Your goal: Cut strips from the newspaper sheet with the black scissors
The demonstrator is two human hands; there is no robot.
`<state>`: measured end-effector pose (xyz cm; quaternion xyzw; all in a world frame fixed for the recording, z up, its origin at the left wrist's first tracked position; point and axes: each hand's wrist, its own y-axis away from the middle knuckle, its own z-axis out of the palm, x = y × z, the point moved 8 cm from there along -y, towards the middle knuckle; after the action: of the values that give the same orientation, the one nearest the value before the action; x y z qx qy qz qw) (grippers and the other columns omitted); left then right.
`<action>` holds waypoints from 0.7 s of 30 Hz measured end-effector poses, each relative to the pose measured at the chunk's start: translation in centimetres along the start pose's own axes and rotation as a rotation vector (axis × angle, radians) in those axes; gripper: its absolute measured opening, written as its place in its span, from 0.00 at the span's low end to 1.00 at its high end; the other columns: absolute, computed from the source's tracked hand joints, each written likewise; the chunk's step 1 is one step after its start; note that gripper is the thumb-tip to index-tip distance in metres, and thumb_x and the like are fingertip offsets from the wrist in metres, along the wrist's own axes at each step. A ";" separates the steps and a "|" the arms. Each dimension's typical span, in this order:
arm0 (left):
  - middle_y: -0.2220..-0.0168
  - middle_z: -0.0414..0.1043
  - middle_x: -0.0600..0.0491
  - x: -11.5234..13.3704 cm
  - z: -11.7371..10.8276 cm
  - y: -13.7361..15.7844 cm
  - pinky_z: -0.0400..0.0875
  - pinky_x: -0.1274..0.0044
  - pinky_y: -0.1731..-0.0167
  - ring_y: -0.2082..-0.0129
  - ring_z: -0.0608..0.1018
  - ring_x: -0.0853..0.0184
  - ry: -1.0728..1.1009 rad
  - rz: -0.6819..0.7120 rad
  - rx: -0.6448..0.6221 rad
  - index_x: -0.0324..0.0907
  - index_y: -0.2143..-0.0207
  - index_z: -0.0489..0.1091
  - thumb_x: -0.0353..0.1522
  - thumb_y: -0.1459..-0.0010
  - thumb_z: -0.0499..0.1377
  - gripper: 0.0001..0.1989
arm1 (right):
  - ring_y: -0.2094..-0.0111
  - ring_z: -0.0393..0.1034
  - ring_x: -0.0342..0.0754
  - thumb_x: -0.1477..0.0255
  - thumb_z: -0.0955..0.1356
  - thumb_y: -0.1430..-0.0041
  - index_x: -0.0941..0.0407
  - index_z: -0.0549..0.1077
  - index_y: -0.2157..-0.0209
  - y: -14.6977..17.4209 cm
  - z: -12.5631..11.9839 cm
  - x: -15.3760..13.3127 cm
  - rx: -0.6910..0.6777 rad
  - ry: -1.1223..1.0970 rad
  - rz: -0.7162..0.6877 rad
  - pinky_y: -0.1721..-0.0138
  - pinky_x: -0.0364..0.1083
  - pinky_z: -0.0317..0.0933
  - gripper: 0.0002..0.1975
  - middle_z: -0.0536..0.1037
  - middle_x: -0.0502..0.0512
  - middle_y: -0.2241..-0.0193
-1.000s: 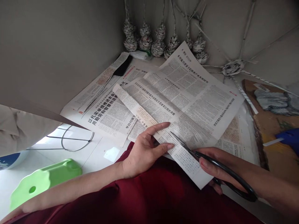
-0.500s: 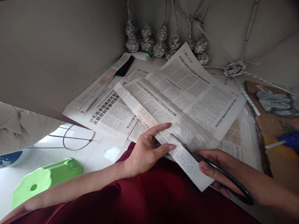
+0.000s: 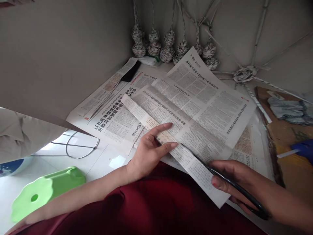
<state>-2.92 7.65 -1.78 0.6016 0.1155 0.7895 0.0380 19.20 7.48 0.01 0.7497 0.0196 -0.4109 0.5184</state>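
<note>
My left hand [image 3: 151, 150] pinches the folded lower edge of a newspaper sheet [image 3: 195, 88], thumb on top and index finger stretched along the print. Black-handled scissors [image 3: 234, 186] are in my right hand [image 3: 234, 173], fingers wrapped around the handle loops. Their blades lie at the line between a narrow strip [image 3: 195, 169] and the rest of the sheet, tips close to my left thumb. The strip runs slantwise from upper left to lower right, its free end hanging over dark red cloth [image 3: 166, 205] on my lap.
More newspapers [image 3: 114, 120] and cut strips [image 3: 107, 88] lie behind to the left, near a dark flat object [image 3: 130, 71]. Several woven paper gourds [image 3: 167, 49] stand along the wall. A green stool [image 3: 53, 182] is at left; a glove [image 3: 288, 109] and blue tool [image 3: 303, 148] lie right.
My left hand has slid slightly left along the strip. The scissors and my right hand have shifted a little right and down, with the strip's free end lower.
</note>
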 end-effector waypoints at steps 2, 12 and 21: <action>0.68 0.77 0.53 -0.1 -0.5 -0.1 0.74 0.75 0.75 0.73 0.77 0.67 -0.025 -0.008 0.027 0.46 0.40 0.70 0.36 0.48 0.72 0.33 | 0.84 0.54 0.38 0.35 0.68 0.52 0.52 0.65 0.72 0.0 0.3 0.5 -0.064 -0.003 0.053 0.82 0.39 0.53 0.32 0.61 0.43 0.83; 0.70 0.76 0.55 0.2 0.7 0.5 0.76 0.74 0.72 0.72 0.78 0.66 0.070 -0.017 -0.028 0.42 0.40 0.68 0.33 0.49 0.73 0.34 | 0.80 0.64 0.40 0.39 0.66 0.45 0.54 0.72 0.64 -1.2 0.7 -1.2 -0.018 0.053 -0.047 0.77 0.41 0.60 0.30 0.70 0.49 0.73; 0.75 0.72 0.59 -0.1 0.9 0.4 0.73 0.76 0.76 0.79 0.74 0.70 0.076 -0.026 -0.061 0.41 0.39 0.67 0.33 0.49 0.72 0.35 | 0.83 0.59 0.37 0.39 0.68 0.49 0.53 0.68 0.68 -1.2 0.8 0.0 -0.034 0.023 0.042 0.82 0.41 0.59 0.30 0.68 0.46 0.72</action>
<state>-2.02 7.39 -1.60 0.5683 0.1005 0.8143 0.0623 18.20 7.43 -0.93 0.7457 0.0168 -0.3909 0.5393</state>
